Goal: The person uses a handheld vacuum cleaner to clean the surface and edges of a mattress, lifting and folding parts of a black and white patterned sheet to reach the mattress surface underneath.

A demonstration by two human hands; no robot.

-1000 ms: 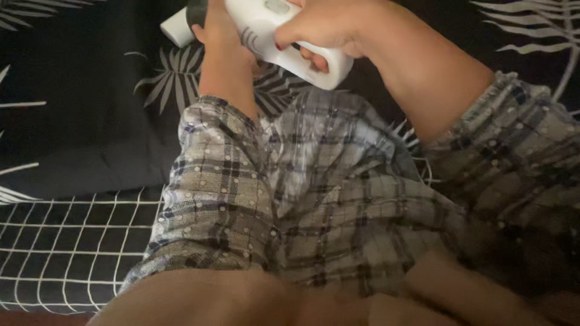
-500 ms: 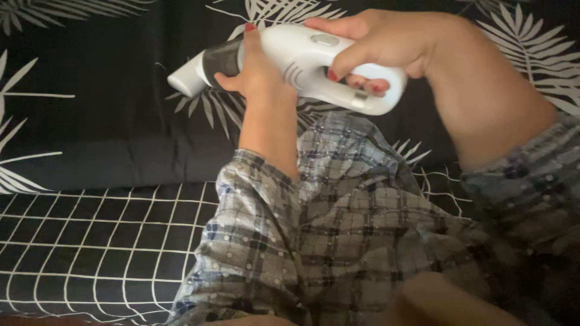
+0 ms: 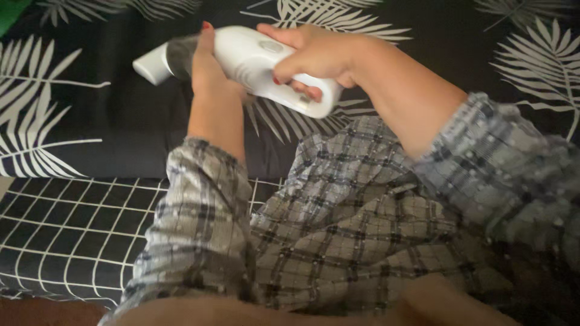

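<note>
White plastic handheld vacuum with dark translucent front section (image 3: 254, 60) held above black leaf-print bedcover (image 3: 90, 121), right hand (image 3: 314, 54) clenched around its handle, left hand (image 3: 208, 69) grasping its dark middle.

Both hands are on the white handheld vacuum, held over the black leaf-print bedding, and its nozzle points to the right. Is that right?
Not quite: the head view shows the nozzle pointing to the left, not the right. The rest holds: the right hand grips the handle of the white vacuum, the left hand holds its body near the dark section, and it is held over the black leaf-print bedding.
</note>
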